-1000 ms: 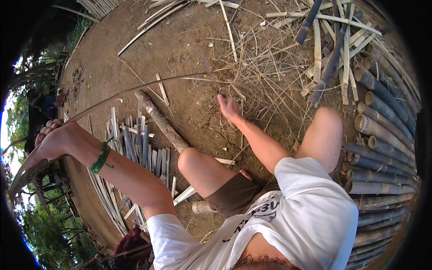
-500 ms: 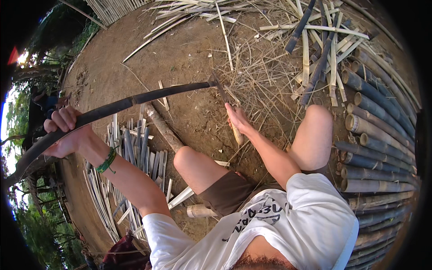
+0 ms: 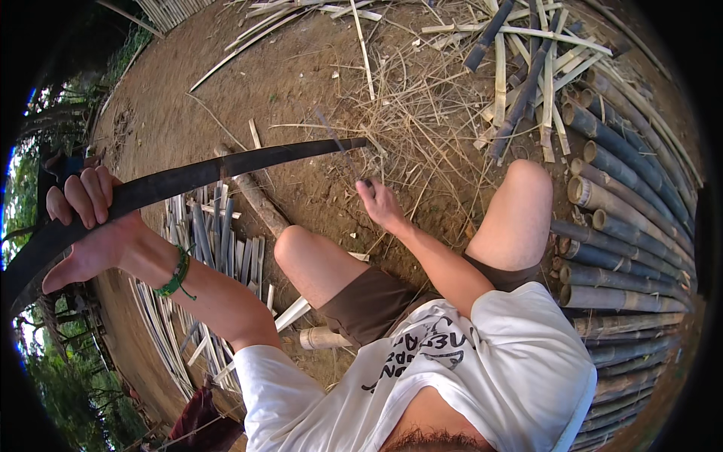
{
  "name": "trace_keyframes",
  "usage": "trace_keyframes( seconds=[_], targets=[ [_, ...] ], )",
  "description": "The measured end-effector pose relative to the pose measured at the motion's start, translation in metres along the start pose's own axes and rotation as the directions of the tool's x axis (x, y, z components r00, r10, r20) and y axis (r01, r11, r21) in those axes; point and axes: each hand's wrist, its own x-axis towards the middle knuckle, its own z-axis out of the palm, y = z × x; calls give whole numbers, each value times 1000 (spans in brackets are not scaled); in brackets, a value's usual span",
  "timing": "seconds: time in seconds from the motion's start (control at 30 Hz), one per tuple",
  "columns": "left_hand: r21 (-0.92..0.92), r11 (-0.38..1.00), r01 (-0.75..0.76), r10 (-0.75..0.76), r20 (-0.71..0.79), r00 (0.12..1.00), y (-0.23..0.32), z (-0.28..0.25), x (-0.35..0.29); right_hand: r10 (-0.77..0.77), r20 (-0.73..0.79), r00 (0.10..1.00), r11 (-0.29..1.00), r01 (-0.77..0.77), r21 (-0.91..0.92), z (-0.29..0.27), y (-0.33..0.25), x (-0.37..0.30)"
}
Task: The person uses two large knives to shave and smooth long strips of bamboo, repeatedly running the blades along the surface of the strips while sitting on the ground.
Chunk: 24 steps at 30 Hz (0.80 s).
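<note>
Left hand (image 3: 90,226) has its fingers wrapped round a long dark bamboo strip (image 3: 226,169), lifted clear; right hand (image 3: 382,205) pinches a thin sliver (image 3: 339,143), probably peeling it off.

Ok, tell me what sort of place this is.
Probably an outdoor bamboo-working yard on bare dirt ground. Whole bamboo poles lie stacked at one side, split bamboo slats lie in a pile, and dry shavings litter the earth. The left hand holds a long dark bamboo strip.
</note>
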Motion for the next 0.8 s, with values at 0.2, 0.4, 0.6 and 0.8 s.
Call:
trace_keyframes(
  seconds=[0.2, 0.4, 0.6, 0.8],
  targets=[
    [17, 999, 27, -28, 64, 998, -9, 4, 14, 122, -114, 986, 993, -122, 4, -7, 41, 29],
    [80, 997, -7, 12, -60, 998, 1, -12, 9, -15, -69, 998, 1000, 16, 6, -2, 7, 6],
    [166, 984, -65, 98, -200, 975, 3, -21, 1, -24, -41, 999, 993, 20, -115, -18, 14, 26],
    [398, 915, -62, 238, -410, 881, -3, -22, 6, 115, -94, 989, 993, -117, -16, -1, 36, 39]
  ],
)
